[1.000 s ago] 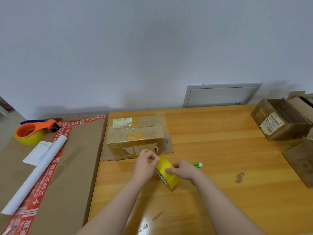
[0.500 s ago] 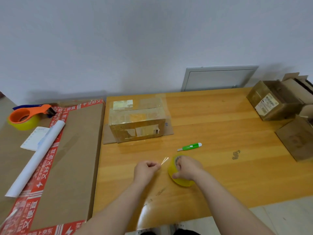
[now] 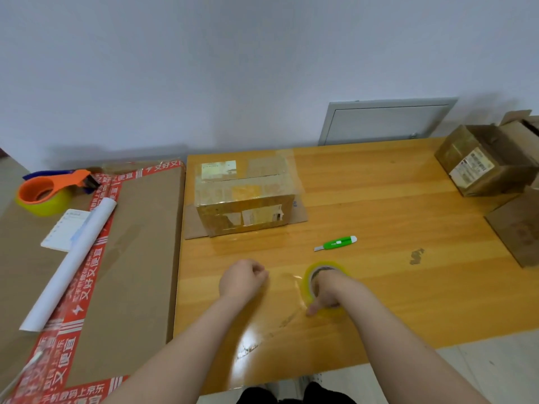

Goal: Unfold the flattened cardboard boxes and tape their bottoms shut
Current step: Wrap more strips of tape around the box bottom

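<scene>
An unfolded cardboard box (image 3: pixel 246 196) covered in old clear tape stands upside down on the wooden table (image 3: pixel 379 205), its flaps spread beneath it. In front of it my right hand (image 3: pixel 326 290) grips a yellow roll of clear tape (image 3: pixel 325 268) held on edge above the table. My left hand (image 3: pixel 243 278), to the left of the roll, pinches the free end of the tape. A clear strip (image 3: pixel 287 279) is stretched between the two hands. A green utility knife (image 3: pixel 337 243) lies just beyond the roll.
A large flat cardboard sheet with red tape (image 3: pixel 128 258) lies left of the table, carrying an orange tape dispenser (image 3: pixel 46 196), a white paper roll (image 3: pixel 70 269) and a notepad (image 3: pixel 62 228). More cardboard boxes (image 3: pixel 481 161) sit at the table's right end.
Both hands drew back from the box toward the table's near edge. They moved apart, pulling a strip of tape off the roll.
</scene>
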